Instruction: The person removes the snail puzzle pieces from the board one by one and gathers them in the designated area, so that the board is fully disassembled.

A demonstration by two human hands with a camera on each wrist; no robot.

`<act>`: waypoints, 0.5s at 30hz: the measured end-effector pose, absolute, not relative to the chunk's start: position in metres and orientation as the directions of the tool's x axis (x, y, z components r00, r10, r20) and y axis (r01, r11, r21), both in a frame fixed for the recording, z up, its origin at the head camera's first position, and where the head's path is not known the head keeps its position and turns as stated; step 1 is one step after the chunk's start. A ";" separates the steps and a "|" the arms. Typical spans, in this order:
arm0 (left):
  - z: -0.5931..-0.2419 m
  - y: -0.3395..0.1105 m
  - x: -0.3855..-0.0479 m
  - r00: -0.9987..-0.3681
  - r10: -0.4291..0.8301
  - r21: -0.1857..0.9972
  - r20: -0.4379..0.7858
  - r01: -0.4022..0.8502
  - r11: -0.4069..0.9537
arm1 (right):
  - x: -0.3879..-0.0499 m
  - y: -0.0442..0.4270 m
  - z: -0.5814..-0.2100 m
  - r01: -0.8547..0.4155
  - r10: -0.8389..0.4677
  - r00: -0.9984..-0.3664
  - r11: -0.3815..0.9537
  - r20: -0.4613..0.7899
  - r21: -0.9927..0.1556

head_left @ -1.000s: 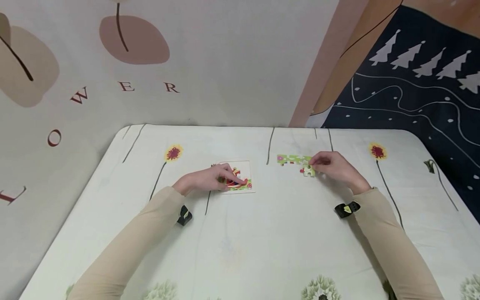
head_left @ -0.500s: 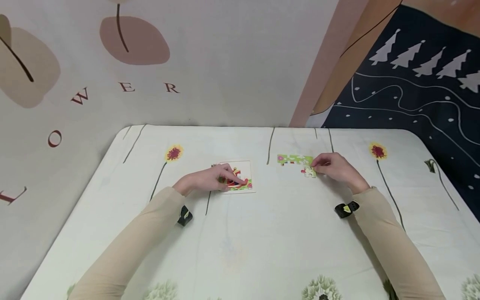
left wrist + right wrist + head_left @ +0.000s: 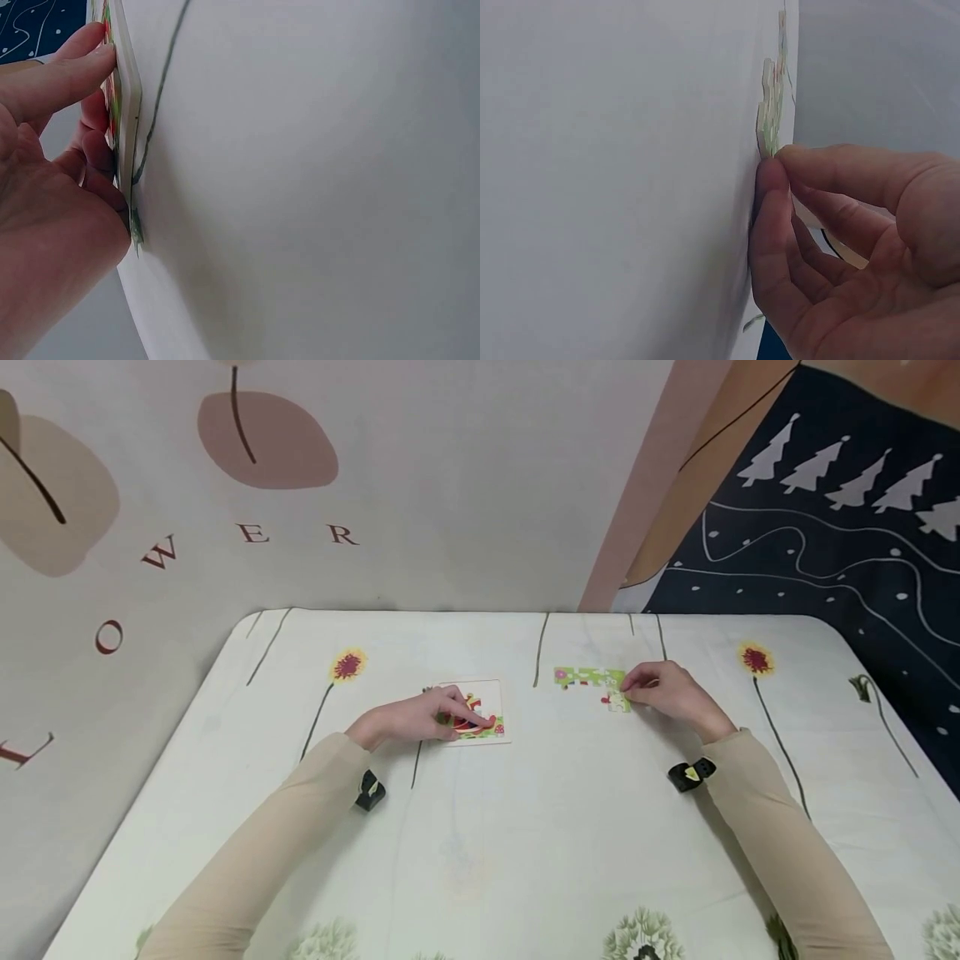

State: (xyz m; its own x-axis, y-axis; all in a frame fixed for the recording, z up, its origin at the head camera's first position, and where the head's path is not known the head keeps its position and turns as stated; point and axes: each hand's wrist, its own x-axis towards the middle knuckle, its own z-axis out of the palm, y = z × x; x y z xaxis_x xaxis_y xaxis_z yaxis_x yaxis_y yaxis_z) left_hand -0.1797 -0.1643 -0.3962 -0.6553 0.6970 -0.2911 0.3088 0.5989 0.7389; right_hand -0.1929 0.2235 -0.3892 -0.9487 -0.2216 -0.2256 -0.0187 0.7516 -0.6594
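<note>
My left hand (image 3: 416, 717) rests on a square jigsaw board (image 3: 490, 693) left of the table's middle, its index finger stretched over colourful pieces along the lower part. In the left wrist view, the thumb and fingertips press the picture side of the board (image 3: 129, 127); part of the picture is hidden under the hand. To the right lies a joined strip of green puzzle pieces (image 3: 587, 676). Below its right end sits a green puzzle piece (image 3: 618, 702) with a red tab, pinched at its right edge between the thumb and fingers of my right hand (image 3: 670, 692).
A white cloth (image 3: 517, 827) printed with flowers covers the table. Behind the table's far edge hangs a pale printed backdrop (image 3: 465, 510), with a dark tree-patterned cloth (image 3: 817, 543) at the right.
The pinched puzzle piece tilted slightly half a second ago; now it sits straighter, up against the strip's right end. My left hand and the board have stayed put.
</note>
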 end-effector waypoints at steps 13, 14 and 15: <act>-0.396 -0.163 -0.178 -0.667 0.690 0.728 -0.282 0.319 0.606 | -0.191 0.227 -0.388 -0.016 -0.218 -0.951 0.740 -0.218 -0.672; -0.396 -0.163 -0.178 -0.668 0.692 0.725 -0.274 0.329 0.605 | -0.191 0.227 -0.388 -0.020 -0.218 -0.953 0.738 -0.210 -0.675; -0.396 -0.163 -0.178 -0.669 0.694 0.720 -0.266 0.340 0.604 | -0.191 0.228 -0.389 -0.028 -0.219 -0.955 0.735 -0.199 -0.677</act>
State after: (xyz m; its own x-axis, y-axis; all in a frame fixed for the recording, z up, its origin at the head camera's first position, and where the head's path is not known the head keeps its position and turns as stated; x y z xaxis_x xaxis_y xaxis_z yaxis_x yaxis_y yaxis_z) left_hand -0.1775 -0.1628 -0.3956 -0.6689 0.6940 -0.2663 0.3405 0.6045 0.7202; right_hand -0.1908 0.2280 -0.3886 -0.9552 -0.2194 -0.1988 -0.0281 0.7354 -0.6771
